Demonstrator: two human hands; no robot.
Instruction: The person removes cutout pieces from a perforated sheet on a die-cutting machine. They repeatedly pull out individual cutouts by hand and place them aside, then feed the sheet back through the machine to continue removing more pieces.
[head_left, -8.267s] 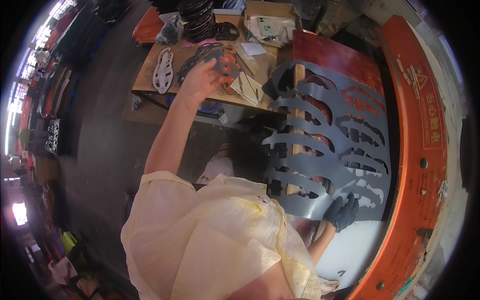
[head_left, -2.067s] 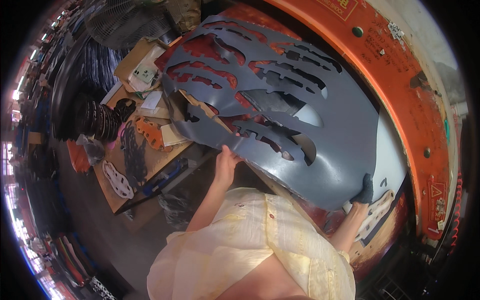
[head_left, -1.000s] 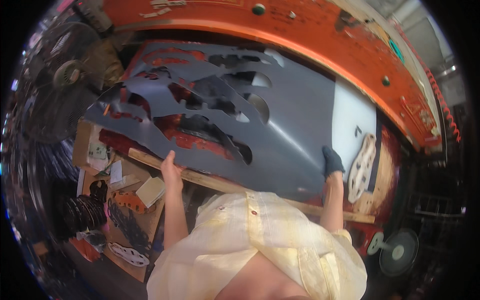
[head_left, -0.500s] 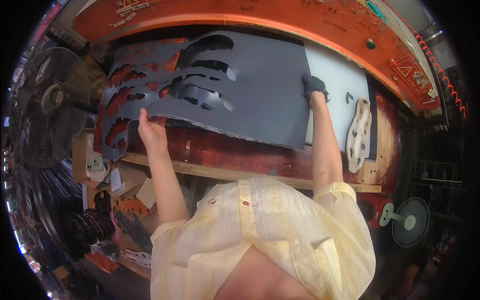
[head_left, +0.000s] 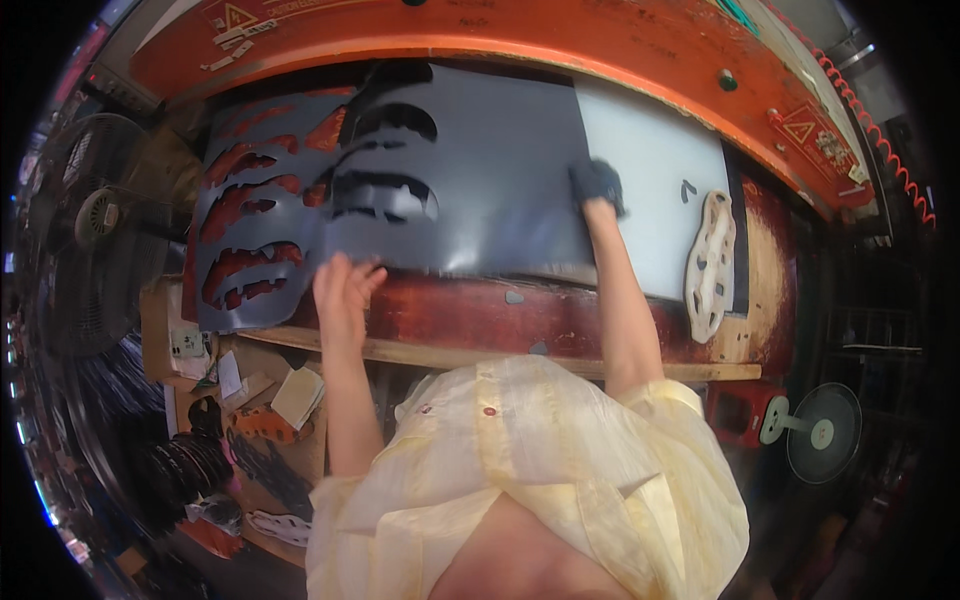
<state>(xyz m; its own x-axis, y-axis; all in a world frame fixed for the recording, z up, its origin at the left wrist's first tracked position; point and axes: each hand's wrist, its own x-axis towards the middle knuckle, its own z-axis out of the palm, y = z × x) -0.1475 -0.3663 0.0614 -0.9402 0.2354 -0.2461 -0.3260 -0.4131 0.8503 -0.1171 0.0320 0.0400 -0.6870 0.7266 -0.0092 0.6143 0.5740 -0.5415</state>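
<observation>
At 12 o'clock in the head view, a big grey sheet with holes (head_left: 500, 175) is laid partly over a white board (head_left: 655, 150). At 9 o'clock, the left hand (head_left: 346, 288) is held by the sheet's near edge, with its bare fingers spread loosely. Between 1 and 2 o'clock, the right hand (head_left: 600, 188) (it is covered by a dark glove) is placed at the sheet's right edge; whether that edge is pinched cannot be told. Farther out near 9 o'clock, a pale flat thing (head_left: 187, 343) is kept in a cardboard box (head_left: 157, 303).
</observation>
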